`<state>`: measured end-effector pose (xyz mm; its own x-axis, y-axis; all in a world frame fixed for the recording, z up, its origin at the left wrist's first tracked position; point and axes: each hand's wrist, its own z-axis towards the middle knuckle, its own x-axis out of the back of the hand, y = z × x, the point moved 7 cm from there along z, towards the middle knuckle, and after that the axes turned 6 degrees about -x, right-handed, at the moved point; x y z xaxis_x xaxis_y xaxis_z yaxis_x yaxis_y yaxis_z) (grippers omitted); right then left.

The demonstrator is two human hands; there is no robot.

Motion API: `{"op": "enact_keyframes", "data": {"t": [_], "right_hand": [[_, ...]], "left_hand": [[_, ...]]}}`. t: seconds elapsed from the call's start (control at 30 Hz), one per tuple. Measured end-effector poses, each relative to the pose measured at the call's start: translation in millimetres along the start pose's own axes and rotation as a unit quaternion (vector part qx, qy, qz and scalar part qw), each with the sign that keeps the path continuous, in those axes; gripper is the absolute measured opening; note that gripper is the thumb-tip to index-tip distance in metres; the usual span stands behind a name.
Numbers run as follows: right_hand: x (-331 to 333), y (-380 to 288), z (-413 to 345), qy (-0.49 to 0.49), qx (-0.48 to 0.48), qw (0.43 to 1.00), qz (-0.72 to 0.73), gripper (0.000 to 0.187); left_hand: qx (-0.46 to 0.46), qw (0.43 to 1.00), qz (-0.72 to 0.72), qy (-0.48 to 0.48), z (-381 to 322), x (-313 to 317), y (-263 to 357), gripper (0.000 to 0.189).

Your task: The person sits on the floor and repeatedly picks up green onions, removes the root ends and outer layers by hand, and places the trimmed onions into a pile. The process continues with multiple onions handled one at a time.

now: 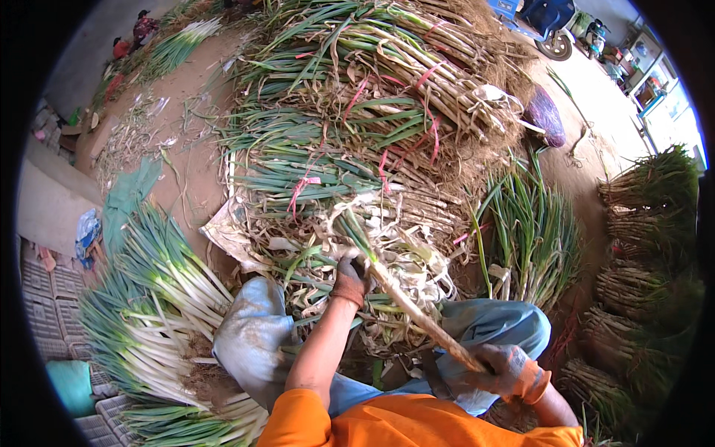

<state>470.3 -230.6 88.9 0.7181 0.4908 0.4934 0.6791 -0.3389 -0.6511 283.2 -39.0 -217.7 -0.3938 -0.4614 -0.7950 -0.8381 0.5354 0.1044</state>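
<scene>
A long green onion stalk slants across my lap, brown and dry toward its lower end and green at the top. My right hand, in a grey and orange glove, is closed around the lower end near my right knee. At the upper part, my gloved left hand is curled against the stalk where the green leaves begin; its fingertips are partly hidden. Beneath the stalk lies a heap of peeled dry leaves and skins. To my left, cleaned green onions with white shanks lie in piles.
Ahead rises a large stack of unpeeled onions tied with pink strips. Loose onions stand beside my right knee. Bundles line the right side. Plastic crates stand at left. Far back are people and a blue vehicle.
</scene>
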Motion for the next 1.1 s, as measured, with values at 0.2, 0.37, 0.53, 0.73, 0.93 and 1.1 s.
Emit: {"op": "enact_keyframes", "data": {"t": [0.2, 0.37, 0.53, 0.73, 0.93, 1.1], "right_hand": [[-51.1, 47.9, -10.7, -0.074, 0.046, 0.99, 0.109, 0.036], [0.4, -51.2, 81.3, 0.256, 0.266, 0.926, 0.085, 0.042], [-3.0, -119.9, 174.1, 0.183, 0.284, 0.912, 0.232, 0.033], [-60.5, -134.7, 214.2, 0.22, 0.286, 0.902, 0.239, 0.022], [-107.3, -101.3, 248.6, 0.138, 0.205, 0.787, 0.565, 0.021], [-109.4, -66.2, 194.9, 0.099, 0.104, 0.899, 0.414, 0.022]], "left_hand": [[-0.017, 0.973, 0.066, -0.222, -90.5, -156.0, -16.9, 0.032], [-0.192, 0.933, 0.288, -0.102, -120.5, -191.5, 37.5, 0.025], [-0.233, 0.863, 0.435, -0.106, -151.9, -208.4, 82.2, 0.028], [-0.226, 0.907, 0.346, -0.082, -129.9, -145.5, 136.6, 0.031], [-0.263, 0.94, 0.215, -0.039, -136.4, -127.6, 141.3, 0.027], [-0.265, 0.943, 0.142, -0.14, -152.1, -147.0, 177.9, 0.028]]}}
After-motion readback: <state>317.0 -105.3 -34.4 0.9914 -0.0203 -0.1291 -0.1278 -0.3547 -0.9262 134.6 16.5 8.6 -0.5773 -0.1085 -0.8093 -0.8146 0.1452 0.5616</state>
